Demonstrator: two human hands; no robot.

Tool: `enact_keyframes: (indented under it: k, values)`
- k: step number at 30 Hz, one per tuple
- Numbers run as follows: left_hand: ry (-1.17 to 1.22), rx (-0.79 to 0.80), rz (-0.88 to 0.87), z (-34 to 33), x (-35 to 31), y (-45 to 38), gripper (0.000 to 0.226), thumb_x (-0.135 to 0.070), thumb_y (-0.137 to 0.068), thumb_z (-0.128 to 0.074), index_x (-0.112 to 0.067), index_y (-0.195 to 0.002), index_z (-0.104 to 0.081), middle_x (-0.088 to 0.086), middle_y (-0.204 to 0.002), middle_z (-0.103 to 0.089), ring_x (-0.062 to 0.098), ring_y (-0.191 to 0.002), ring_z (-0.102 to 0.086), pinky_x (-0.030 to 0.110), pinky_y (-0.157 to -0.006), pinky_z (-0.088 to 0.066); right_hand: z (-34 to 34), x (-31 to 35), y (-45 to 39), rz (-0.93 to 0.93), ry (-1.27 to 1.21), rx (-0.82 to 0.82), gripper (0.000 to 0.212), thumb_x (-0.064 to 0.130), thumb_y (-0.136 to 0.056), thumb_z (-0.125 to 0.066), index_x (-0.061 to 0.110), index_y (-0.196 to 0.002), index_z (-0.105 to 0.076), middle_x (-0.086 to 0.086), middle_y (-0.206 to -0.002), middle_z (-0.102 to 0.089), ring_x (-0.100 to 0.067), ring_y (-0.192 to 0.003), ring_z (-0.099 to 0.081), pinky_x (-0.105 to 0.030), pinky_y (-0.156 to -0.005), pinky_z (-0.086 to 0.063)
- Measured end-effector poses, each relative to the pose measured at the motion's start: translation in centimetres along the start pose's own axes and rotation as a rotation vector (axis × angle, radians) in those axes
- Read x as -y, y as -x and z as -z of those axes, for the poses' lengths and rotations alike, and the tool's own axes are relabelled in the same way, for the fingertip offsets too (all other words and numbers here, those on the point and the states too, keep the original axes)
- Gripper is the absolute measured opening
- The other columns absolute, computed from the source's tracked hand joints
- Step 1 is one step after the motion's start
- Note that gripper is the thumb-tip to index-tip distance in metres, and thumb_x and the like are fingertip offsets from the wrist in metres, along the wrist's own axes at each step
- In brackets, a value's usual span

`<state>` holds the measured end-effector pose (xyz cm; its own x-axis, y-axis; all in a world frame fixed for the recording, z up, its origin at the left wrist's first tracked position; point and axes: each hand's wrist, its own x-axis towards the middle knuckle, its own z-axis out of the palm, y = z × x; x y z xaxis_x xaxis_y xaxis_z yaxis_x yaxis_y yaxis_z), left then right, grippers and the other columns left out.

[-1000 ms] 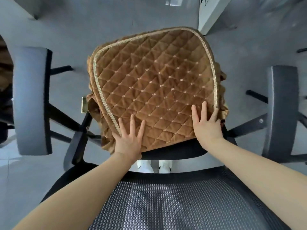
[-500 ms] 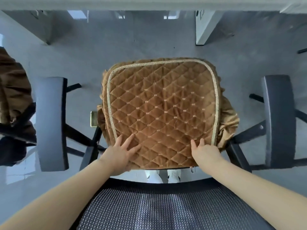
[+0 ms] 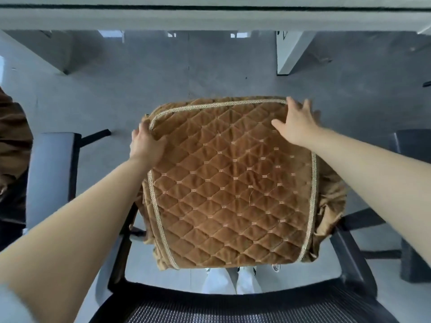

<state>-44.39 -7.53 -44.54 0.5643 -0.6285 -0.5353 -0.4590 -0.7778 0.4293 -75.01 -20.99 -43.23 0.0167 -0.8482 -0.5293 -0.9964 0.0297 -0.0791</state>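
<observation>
A brown quilted seat cover (image 3: 231,183) with gold piping lies over the seat of an office chair, seen from above and behind the mesh backrest (image 3: 233,308). My left hand (image 3: 147,145) is at the cover's far left corner, fingers curled over its edge. At the far right corner, my right hand (image 3: 296,124) lies on the cover with fingers spread and straight. Loose brown fabric bunches at the cover's right side (image 3: 331,206).
Grey armrests stand at the left (image 3: 51,173) and right (image 3: 412,141) of the seat. A white table edge (image 3: 210,17) runs across the top, with white legs (image 3: 289,54) on the grey floor. More brown fabric (image 3: 11,141) is at the far left. White shoes (image 3: 233,280) show below the seat.
Both hands have moved from the cover's near edge to its far corners. The view has tilted, so the cover now sits lower in the frame.
</observation>
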Motion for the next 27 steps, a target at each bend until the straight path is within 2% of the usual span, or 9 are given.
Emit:
enact_keyframes:
  k: [2,4,8,12,14,17,20,23,27]
  values:
    - [0.001,0.022,-0.002,-0.4,-0.6,-1.7,0.077,-0.044,-0.089,-0.06,-0.026,-0.153,-0.021,0.014,-0.15,-0.032,0.038,-0.134,-0.039,0.045,-0.11,-0.033,0.3,0.3,-2.0,-0.106,-0.105,0.049,0.085,0.061,-0.088,-0.051,0.029,-0.153,-0.006,-0.018,-0.159,-0.003,-0.052,-0.138,-0.021,-0.059,-0.106,-0.03]
    - [-0.015,0.057,-0.014,-0.7,-0.7,-3.1,0.08,-0.049,-0.087,-0.061,-0.033,-0.153,-0.019,0.012,-0.153,-0.03,0.038,-0.135,-0.039,0.047,-0.111,-0.034,0.5,0.1,-3.2,-0.176,-0.179,0.093,0.094,0.071,-0.082,-0.05,0.033,-0.153,-0.002,-0.019,-0.16,-0.003,-0.051,-0.139,-0.024,-0.057,-0.11,-0.028]
    - [0.025,0.112,-0.037,-0.4,0.0,-4.3,0.077,-0.052,-0.083,-0.067,-0.037,-0.148,-0.03,0.011,-0.146,-0.04,0.034,-0.126,-0.048,0.042,-0.102,-0.045,-0.2,-0.8,-4.0,-0.154,-0.272,0.126,0.092,0.074,-0.075,-0.055,0.032,-0.15,-0.022,-0.017,-0.148,-0.032,-0.04,-0.132,-0.041,-0.046,-0.107,-0.037]
    - [0.018,0.09,-0.054,-0.4,0.3,-2.7,0.076,-0.046,-0.083,-0.071,-0.034,-0.147,-0.033,0.01,-0.143,-0.04,0.032,-0.122,-0.05,0.034,-0.087,-0.044,-1.1,-2.1,-2.6,-0.156,-0.278,0.092,0.09,0.08,-0.064,-0.058,0.036,-0.138,-0.03,-0.015,-0.134,-0.039,-0.041,-0.119,-0.049,-0.047,-0.102,-0.043]
    - [-0.004,0.078,-0.065,-0.6,0.6,-1.2,0.076,-0.044,-0.083,-0.071,-0.034,-0.147,-0.031,0.01,-0.141,-0.038,0.033,-0.121,-0.05,0.036,-0.092,-0.043,-1.6,-2.9,-1.8,-0.169,-0.27,0.091,0.09,0.084,-0.059,-0.057,0.039,-0.133,-0.03,-0.014,-0.131,-0.04,-0.043,-0.117,-0.05,-0.05,-0.101,-0.043]
    - [-0.024,0.06,-0.074,-1.0,0.9,0.4,0.076,-0.043,-0.084,-0.07,-0.036,-0.147,-0.028,0.009,-0.141,-0.039,0.034,-0.122,-0.051,0.042,-0.098,-0.043,-2.5,-3.9,-0.7,-0.198,-0.314,0.042,0.088,0.08,-0.063,-0.059,0.042,-0.136,-0.025,-0.015,-0.134,-0.036,-0.045,-0.118,-0.048,-0.053,-0.102,-0.042]
    - [0.013,0.013,-0.057,-1.0,1.3,0.6,0.08,-0.039,-0.081,-0.074,-0.031,-0.147,-0.03,0.006,-0.145,-0.04,0.029,-0.128,-0.047,0.041,-0.101,-0.04,-3.6,-4.1,0.3,-0.338,-0.39,-0.041,0.101,0.073,-0.073,-0.06,0.025,-0.148,-0.012,-0.024,-0.144,-0.031,-0.048,-0.127,-0.041,-0.054,-0.106,-0.036]
    - [0.053,0.015,-0.04,-0.9,1.7,0.1,0.087,-0.038,-0.075,-0.079,-0.027,-0.147,-0.031,0.004,-0.148,-0.042,0.026,-0.132,-0.044,0.041,-0.106,-0.039,-4.6,-4.2,1.7,-0.464,-0.391,-0.026,0.094,0.069,-0.082,-0.053,0.002,-0.141,-0.022,-0.027,-0.142,-0.036,-0.046,-0.127,-0.041,-0.052,-0.101,-0.036]
    - [0.043,0.036,-0.019,-0.9,2.1,-0.1,0.087,-0.04,-0.072,-0.081,-0.026,-0.144,-0.035,0.004,-0.144,-0.047,0.026,-0.13,-0.047,0.04,-0.105,-0.041,-5.5,-5.1,2.5,-0.463,-0.414,-0.081,0.088,0.064,-0.082,-0.058,0.0,-0.133,-0.026,-0.026,-0.137,-0.039,-0.046,-0.122,-0.044,-0.054,-0.098,-0.042]
